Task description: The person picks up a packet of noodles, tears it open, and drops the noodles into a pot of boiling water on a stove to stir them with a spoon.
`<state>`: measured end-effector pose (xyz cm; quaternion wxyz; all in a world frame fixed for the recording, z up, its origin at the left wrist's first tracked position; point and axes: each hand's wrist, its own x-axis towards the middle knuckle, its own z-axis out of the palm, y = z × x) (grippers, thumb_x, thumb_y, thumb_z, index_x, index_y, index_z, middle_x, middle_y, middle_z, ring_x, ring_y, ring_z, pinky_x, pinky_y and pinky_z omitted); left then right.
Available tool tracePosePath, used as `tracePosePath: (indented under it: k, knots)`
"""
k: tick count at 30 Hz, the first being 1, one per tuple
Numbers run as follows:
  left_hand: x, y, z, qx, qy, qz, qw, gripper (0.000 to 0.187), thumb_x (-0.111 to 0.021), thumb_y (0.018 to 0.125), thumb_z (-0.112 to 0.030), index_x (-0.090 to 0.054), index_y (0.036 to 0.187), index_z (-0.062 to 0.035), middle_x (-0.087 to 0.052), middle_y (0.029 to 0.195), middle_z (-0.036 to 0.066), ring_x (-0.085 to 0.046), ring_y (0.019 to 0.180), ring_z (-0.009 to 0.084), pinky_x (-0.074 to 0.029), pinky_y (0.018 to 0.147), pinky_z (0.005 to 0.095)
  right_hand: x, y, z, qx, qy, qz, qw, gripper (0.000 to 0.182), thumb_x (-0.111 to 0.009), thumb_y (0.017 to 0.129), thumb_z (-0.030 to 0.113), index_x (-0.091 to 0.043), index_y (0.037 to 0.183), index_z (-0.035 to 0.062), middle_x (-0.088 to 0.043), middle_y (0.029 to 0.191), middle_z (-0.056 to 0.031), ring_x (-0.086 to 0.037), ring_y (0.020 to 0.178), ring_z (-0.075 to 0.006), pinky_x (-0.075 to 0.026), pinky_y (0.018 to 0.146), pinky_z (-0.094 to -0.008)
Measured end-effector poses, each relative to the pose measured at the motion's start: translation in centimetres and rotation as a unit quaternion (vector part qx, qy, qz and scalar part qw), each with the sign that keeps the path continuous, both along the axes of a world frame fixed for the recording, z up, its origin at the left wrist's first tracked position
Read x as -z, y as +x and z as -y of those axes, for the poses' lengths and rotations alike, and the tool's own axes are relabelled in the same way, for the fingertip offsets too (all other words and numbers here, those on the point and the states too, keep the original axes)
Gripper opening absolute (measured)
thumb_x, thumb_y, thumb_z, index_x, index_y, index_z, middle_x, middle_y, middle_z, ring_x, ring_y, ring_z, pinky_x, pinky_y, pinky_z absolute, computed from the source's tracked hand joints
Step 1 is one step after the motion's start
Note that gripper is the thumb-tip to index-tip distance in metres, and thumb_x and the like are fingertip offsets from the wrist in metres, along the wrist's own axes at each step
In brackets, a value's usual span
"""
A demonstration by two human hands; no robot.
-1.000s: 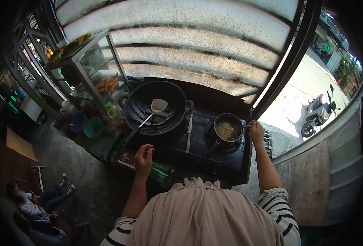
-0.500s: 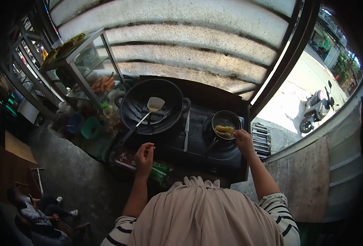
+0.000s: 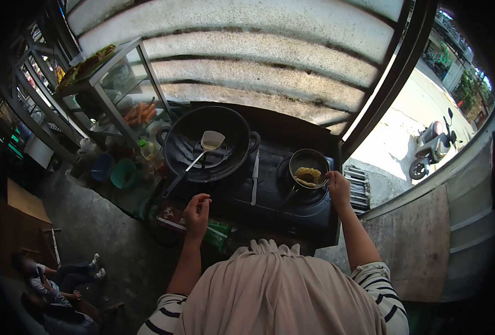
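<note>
My right hand (image 3: 338,187) is at the right rim of a small black frying pan (image 3: 315,152), its fingers pinched together. Whether anything is between them is too small to make out. A yellow piece of fried food (image 3: 309,176) lies in the pan, browned at its middle. The pan stands on the right side of a black stove (image 3: 270,167), its handle pointing toward me. My left hand (image 3: 196,215) is raised in front of the stove with its fingers curled closed and nothing visible in them.
A large black wok (image 3: 175,139) with a long-handled white-headed ladle (image 3: 203,151) stands on the left of the stove. A knife (image 3: 255,181) lies between the pans. Bowls (image 3: 123,173), a glass case (image 3: 119,89), a seated person (image 3: 57,290) and a parked scooter (image 3: 432,146) are around.
My right hand has moved slightly right, away from the food to the pan's rim. The yellow food now lies more spread out. My left hand stays where it was.
</note>
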<state>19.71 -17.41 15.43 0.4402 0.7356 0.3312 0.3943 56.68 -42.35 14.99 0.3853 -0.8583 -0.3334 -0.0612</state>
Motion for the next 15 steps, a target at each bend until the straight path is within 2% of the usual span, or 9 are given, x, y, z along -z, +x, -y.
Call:
tracePosePath:
  k: [3,10,13,15]
  knots:
    - [-0.2,0.0,0.1,0.001,0.002,-0.005,1.000,0.012,-0.057,0.093,-0.008,-0.065,0.102,-0.0056,-0.067,0.089,0.002,-0.059,0.075,0.0079,-0.046,0.067,0.0219,0.7,1.1,-0.1,0.024,-0.009,0.009,1.000,0.027,-0.049,0.097,0.022,-0.068,0.091,0.0033,-0.068,0.078,-0.0168,-0.067,0.073,-0.0338,-0.050,0.066,-0.0414]
    - [-0.1,-0.1,0.2,-0.004,-0.007,-0.008,1.000,0.012,-0.056,0.095,-0.010,-0.064,0.103,-0.0054,-0.067,0.089,0.002,-0.060,0.078,0.0069,-0.047,0.069,0.0210,2.9,2.3,0.0,0.083,-0.010,0.000,0.996,0.029,-0.048,0.096,0.022,-0.069,0.088,0.0038,-0.067,0.073,-0.0166,-0.066,0.072,-0.0354,-0.050,0.065,-0.0436]
    - [0.2,-0.1,0.1,0.003,0.000,-0.007,1.000,0.012,-0.057,0.095,-0.010,-0.064,0.103,-0.0055,-0.067,0.089,0.002,-0.059,0.078,0.0067,-0.047,0.068,0.0210,3.5,3.1,0.1,0.108,0.001,0.002,0.994,0.031,-0.049,0.097,0.024,-0.069,0.085,0.0036,-0.066,0.067,-0.0143,-0.066,0.066,-0.0315,-0.049,0.062,-0.0415]
    - [0.4,0.1,0.1,0.002,0.000,-0.001,1.000,0.012,-0.057,0.094,-0.009,-0.065,0.102,-0.0058,-0.067,0.089,0.002,-0.059,0.075,0.0070,-0.046,0.067,0.0212,3.2,3.7,0.1,0.114,-0.006,-0.090,0.989,0.031,-0.050,0.097,0.026,-0.069,0.086,0.0035,-0.065,0.063,-0.0108,-0.065,0.061,-0.0255,-0.049,0.058,-0.0376]
